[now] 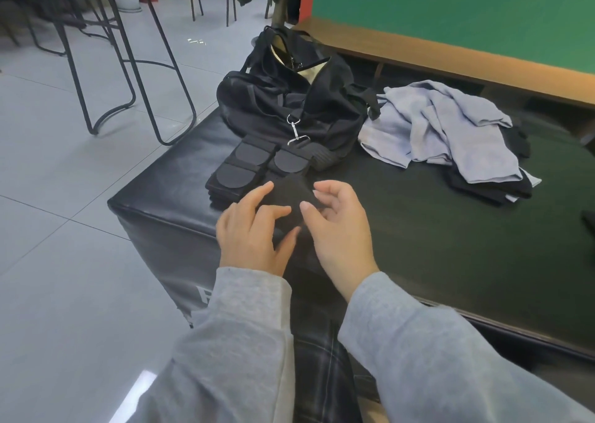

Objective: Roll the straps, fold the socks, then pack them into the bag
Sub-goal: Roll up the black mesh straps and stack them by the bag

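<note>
Two hands: left hand (pixel 254 229) and right hand (pixel 338 229) pinching a black sock (pixel 289 194), near edge of tabletop (pixel 450 245).
Socks (pixel 254 165): folded, stacked beyond.
Bag (pixel 289 101): far, unzipped.

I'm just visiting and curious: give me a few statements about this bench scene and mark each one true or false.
1. The black bag is zipped shut. False: its top gapes open, showing a pale lining.
2. Both hands are on a black sock near the bench's front edge. True: the left hand and right hand meet on it.
3. The blue-grey cloth lies left of the bag. False: it lies to its right.
4. A metal clip hangs at the bag's front. True.
5. The folded black socks sit inside the bag. False: they lie on the bench before it.
</note>
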A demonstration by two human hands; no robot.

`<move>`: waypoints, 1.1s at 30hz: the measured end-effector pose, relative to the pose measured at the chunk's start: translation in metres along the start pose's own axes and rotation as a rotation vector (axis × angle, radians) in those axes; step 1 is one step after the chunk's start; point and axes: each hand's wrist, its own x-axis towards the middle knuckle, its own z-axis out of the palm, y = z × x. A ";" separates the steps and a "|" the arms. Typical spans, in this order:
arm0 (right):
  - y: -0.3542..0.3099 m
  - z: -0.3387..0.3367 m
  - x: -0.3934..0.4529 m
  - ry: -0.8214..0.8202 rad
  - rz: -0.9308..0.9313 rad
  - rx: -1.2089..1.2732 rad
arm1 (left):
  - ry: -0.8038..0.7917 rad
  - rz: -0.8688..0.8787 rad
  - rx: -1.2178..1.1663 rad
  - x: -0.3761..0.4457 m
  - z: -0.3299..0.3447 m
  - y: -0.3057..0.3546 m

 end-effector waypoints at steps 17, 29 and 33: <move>0.010 0.010 0.017 -0.019 0.028 -0.069 | -0.141 -0.017 0.395 0.033 0.001 -0.012; 0.025 -0.015 0.021 0.273 -0.009 -0.108 | -0.725 0.446 0.744 0.069 0.016 0.007; 0.025 -0.016 0.021 0.268 0.002 -0.091 | -0.790 0.380 0.795 0.074 0.022 0.006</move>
